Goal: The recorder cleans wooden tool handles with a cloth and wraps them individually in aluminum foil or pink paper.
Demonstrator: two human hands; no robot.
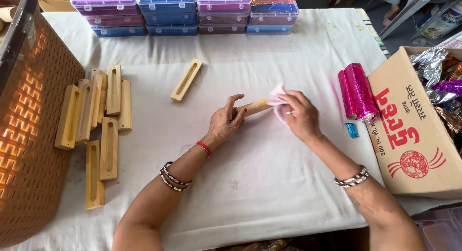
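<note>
The left hand point(226, 122) grips a wood stick point(255, 106). The right hand point(299, 115) pinches a pink cloth point(278, 98) on its end. More sticks point(98, 116) lie on the tabletop point(269, 169).

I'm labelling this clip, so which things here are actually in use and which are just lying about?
In use:
left hand holding the wooden holder
right hand pressing a pink cloth on it

Lying about:
pile of wooden holders
single holder
pink foil rolls
cardboard box
plastic cases
brown basket
</note>
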